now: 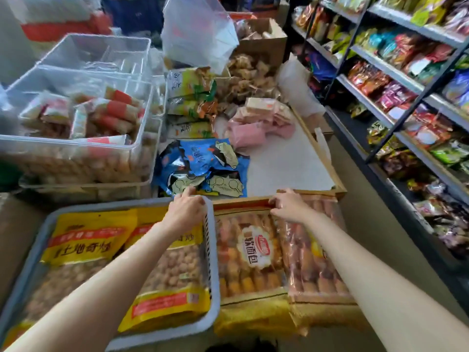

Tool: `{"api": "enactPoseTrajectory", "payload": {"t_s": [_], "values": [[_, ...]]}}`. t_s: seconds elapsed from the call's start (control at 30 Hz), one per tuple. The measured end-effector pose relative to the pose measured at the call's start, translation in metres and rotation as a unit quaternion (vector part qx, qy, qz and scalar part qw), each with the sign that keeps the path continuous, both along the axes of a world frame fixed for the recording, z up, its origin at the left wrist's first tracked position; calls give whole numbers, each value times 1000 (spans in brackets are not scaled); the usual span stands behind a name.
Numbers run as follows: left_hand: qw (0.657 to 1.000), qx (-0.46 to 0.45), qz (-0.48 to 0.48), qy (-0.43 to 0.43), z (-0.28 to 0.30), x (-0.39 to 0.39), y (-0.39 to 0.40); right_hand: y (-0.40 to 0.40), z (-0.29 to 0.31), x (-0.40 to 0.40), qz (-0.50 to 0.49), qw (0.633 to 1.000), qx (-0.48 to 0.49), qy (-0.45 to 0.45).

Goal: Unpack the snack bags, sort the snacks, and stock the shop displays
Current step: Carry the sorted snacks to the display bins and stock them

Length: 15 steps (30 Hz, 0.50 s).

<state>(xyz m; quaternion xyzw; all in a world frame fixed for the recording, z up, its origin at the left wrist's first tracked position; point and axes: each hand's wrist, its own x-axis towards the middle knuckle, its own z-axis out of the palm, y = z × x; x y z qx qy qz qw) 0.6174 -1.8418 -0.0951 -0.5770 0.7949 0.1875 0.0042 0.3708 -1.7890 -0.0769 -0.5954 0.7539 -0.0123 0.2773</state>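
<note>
A grey plastic basket [214, 250] at the lower left holds two yellow bags of round snacks [83, 240]. My left hand [186, 207] grips the basket's far right corner. To its right lie large clear bread bags [251, 252] with gold edges. My right hand [289, 204] pinches the top edge of these bags. Beyond my hands, on a white display tray [286, 161], lie blue snack packets [200, 166], pink packets [256, 125], green-yellow packets [190, 95] and brown wrapped snacks [248, 74].
Clear plastic bins [76, 115] with red-banded snack rolls stand at the left. A clear plastic bag [200, 31] and a cardboard box [264, 39] sit at the back. Stocked metal shelves [406, 80] line the right, with a narrow floor aisle beside the tray.
</note>
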Motion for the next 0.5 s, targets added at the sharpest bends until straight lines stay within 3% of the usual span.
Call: {"api": "enactPoseTrajectory", "payload": {"t_s": [0.27, 0.37, 0.5], "values": [[992, -19, 118, 36, -8, -8, -38, -122, -49, 3, 12, 993, 12, -113], [992, -36, 116, 32, -13, -6, -47, -154, -77, 4, -40, 982, 37, -183], [993, -48, 102, 30, -29, -1, -69, -197, -120, 13, -182, 948, 34, -260]]}}
